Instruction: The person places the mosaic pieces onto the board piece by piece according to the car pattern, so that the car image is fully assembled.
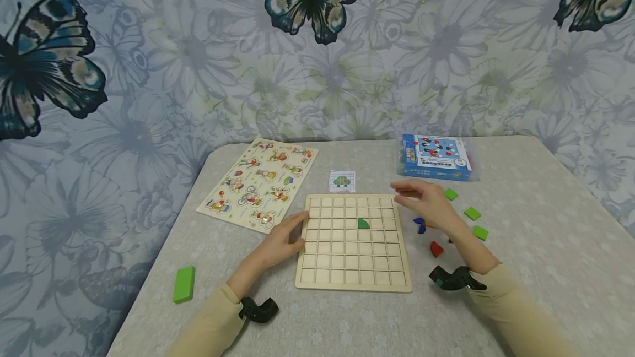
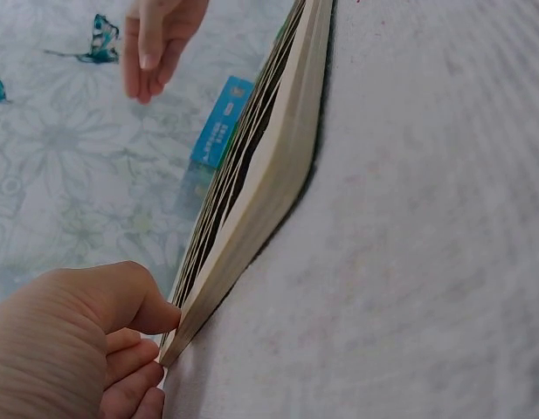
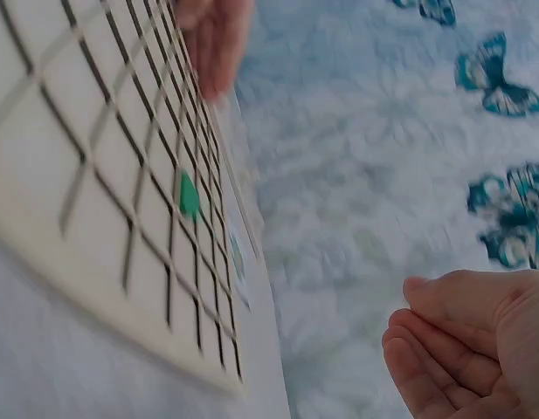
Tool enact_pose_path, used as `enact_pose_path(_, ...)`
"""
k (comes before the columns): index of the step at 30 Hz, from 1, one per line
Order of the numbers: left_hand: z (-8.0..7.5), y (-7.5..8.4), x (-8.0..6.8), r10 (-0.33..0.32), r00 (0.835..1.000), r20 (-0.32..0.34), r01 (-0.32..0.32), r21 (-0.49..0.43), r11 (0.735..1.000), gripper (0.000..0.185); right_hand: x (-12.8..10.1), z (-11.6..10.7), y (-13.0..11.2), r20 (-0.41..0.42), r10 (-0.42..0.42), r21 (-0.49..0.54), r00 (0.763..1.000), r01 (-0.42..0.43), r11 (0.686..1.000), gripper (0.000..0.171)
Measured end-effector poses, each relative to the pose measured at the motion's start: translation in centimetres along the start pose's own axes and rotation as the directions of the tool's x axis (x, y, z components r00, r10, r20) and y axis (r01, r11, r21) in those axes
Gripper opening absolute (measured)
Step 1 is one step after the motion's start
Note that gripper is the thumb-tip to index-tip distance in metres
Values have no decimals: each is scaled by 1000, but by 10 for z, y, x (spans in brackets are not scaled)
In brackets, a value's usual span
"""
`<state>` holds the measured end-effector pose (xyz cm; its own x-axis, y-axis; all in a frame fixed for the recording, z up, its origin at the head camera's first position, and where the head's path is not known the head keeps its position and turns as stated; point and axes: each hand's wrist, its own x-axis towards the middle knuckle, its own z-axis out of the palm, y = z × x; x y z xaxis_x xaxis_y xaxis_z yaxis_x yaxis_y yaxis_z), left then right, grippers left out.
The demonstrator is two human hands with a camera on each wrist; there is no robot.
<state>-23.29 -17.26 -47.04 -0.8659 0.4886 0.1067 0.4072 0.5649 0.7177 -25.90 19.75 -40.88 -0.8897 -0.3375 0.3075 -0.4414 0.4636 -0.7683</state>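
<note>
A wooden grid board [image 1: 353, 289] lies flat at the middle of the table, with one green quarter-circle piece [image 1: 364, 224] in an upper cell. My left hand [image 1: 280, 241] rests against the board's left edge, its thumb and fingertips touching the rim. In the left wrist view, the left thumb [image 2: 134, 297] presses at the edge of the board. Raised near the board's upper right corner, my right hand [image 1: 429, 203] has loosely bent fingers. Thumb and forefinger come close together in the right wrist view, with no piece showing between them.
Beyond the board lies a small pattern card [image 1: 342, 181]. A picture sheet [image 1: 258, 183] is at back left, a blue box [image 1: 436, 157] at back right. Green squares [image 1: 473, 214], a red piece [image 1: 436, 249] and blue pieces [image 1: 420, 225] lie right; a green block [image 1: 184, 284] sits left.
</note>
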Motion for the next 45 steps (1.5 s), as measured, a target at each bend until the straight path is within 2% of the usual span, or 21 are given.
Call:
enact_pose_path(3, -1, 0, -1, 0, 1000, -5, 0, 7, 1000, 65, -4, -26, 13, -57, 82, -74, 995, -86, 994, 33)
enact_pose_path(7, -3, 1, -1, 2, 1000, -9, -2, 17, 1000, 65, -8, -52, 34, -142, 183, -129, 973, -201, 971, 37)
enact_pose_path(12, -4, 2, -1, -3, 1000, -9, 3, 14, 1000, 65, -10, -66, 65, -246, 299, -130, 922, -337, 933, 45)
enact_pose_path(14, -4, 2, -1, -4, 1000, -6, 4, 4, 1000, 65, -12, -69, 73, -266, 316, -132, 911, -359, 924, 48)
enact_pose_path(19, -3, 1, -1, -8, 1000, 0, 8, -10, 1000, 65, -18, -73, 77, -244, 307, -179, 920, -354, 918, 47)
enact_pose_path(29, -1, 0, -1, -9, 1000, -7, 9, -4, 1000, 65, -25, -68, 95, -224, 342, -208, 913, -387, 898, 41)
enact_pose_path(38, 1, -1, -2, -7, 1000, -10, 7, 8, 1000, 65, -28, -62, 107, -225, 275, -286, 935, -333, 898, 36)
enact_pose_path(45, 1, -1, -2, -3, 1000, -15, 3, 7, 1000, 65, -28, -59, 106, -230, 231, -322, 945, -298, 899, 33)
